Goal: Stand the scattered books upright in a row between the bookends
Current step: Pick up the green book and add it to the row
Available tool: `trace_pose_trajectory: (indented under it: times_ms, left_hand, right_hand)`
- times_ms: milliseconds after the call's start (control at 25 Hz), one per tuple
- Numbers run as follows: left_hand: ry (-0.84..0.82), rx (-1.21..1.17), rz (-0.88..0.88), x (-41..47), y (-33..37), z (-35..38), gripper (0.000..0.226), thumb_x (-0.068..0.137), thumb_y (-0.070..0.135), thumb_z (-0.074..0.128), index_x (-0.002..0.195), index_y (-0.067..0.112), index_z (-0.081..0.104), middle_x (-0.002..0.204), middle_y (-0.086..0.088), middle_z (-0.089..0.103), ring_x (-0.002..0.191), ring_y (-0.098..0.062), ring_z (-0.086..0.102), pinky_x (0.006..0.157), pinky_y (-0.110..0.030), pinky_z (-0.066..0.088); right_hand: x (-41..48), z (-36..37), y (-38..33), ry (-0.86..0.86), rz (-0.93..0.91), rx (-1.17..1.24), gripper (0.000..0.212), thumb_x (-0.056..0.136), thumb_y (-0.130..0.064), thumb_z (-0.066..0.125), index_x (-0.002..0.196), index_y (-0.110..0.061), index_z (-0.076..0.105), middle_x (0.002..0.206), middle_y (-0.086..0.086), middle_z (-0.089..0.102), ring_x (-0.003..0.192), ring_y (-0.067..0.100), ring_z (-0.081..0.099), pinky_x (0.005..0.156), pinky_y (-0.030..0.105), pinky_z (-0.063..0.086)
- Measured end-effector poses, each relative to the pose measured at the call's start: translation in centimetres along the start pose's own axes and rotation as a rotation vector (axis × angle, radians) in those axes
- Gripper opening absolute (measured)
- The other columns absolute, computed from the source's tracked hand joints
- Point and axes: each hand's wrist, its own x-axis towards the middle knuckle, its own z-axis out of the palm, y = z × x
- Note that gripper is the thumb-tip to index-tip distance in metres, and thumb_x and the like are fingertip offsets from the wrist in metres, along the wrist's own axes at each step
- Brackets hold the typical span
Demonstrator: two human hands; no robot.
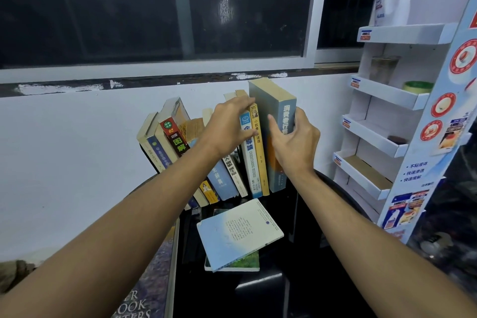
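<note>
Right hand (294,142) is gripping the tall grey-blue book (280,121), thumb lying on its matte cover and fingers curling round the spine; the book is standing upright at the right end of the row, its yellowed page block facing up. Left hand (229,124) is reaching over the tops of the yellow-spined paperback (260,157) and the white-and-blue paperback (249,162) just beside it, fingers draping over the top edges and thumb pressing on the spines, pinching them. Further left, the red-and-black spined book (174,137) and its neighbours are leaning leftward towards the white wall. On the glossy black counter (258,292), in front of the row, a pale blue softcover (240,235) is lying flat and askew on a green-covered book (246,262). A white cardboard display rack (387,90) is standing at the right.
</note>
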Motion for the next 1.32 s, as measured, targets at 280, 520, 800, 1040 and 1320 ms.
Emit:
trace_pose_trajectory:
  times_ms: [280,520,800,1040,1320]
  left_hand:
    - [-0.002,0.005,0.006,0.2,-0.2,0.4,0.078,0.081,0.018,0.083,0.149,0.014,0.046,0.152,-0.006,0.049,0.138,-0.019,0.049,0.110,-0.032,0.047]
    - [0.008,0.006,0.012,0.2,-0.3,0.3,0.077,0.082,0.017,0.082,0.149,0.015,0.046,0.152,-0.005,0.049,0.137,-0.017,0.049,0.105,-0.025,0.046]
    - [0.005,-0.009,0.005,0.1,-0.3,0.2,0.075,0.082,0.016,0.082,0.148,0.013,0.047,0.150,-0.006,0.052,0.135,-0.019,0.051,0.104,-0.026,0.048]
    - [-0.002,-0.013,-0.015,0.1,0.1,0.1,0.075,0.082,0.018,0.082,0.148,0.013,0.048,0.152,-0.005,0.050,0.137,-0.019,0.049,0.109,-0.029,0.045]
    - [-0.003,-0.024,-0.030,0.0,0.4,0.1,0.073,0.082,0.016,0.081,0.148,0.012,0.049,0.151,-0.004,0.052,0.134,-0.016,0.052,0.102,-0.025,0.047]
  right_hand:
    - [-0.8,1.4,1.6,-0.012,0.003,0.007,0.036,0.091,-0.036,0.073,0.107,-0.007,0.060,0.098,0.005,0.071,0.080,0.010,0.063,0.060,0.005,0.047]
    - [-0.8,1.7,2.0,-0.042,0.042,0.001,0.035,0.091,-0.040,0.072,0.109,-0.011,0.060,0.100,0.002,0.070,0.085,0.011,0.067,0.061,0.006,0.049]
    - [-1.0,0.5,1.3,-0.181,0.141,0.279,0.033,0.092,-0.034,0.073,0.119,-0.020,0.064,0.099,-0.022,0.067,0.091,-0.007,0.069,0.072,0.012,0.056]
    - [-1.5,-1.0,2.7,-0.384,0.208,0.337,0.043,0.096,-0.029,0.067,0.138,-0.024,0.057,0.115,-0.027,0.063,0.107,-0.014,0.061,0.080,0.008,0.052]
    - [-2.3,-1.7,4.4,-0.528,0.253,0.347,0.055,0.098,-0.022,0.064,0.148,-0.036,0.045,0.138,-0.011,0.059,0.129,0.009,0.056,0.089,0.035,0.061]
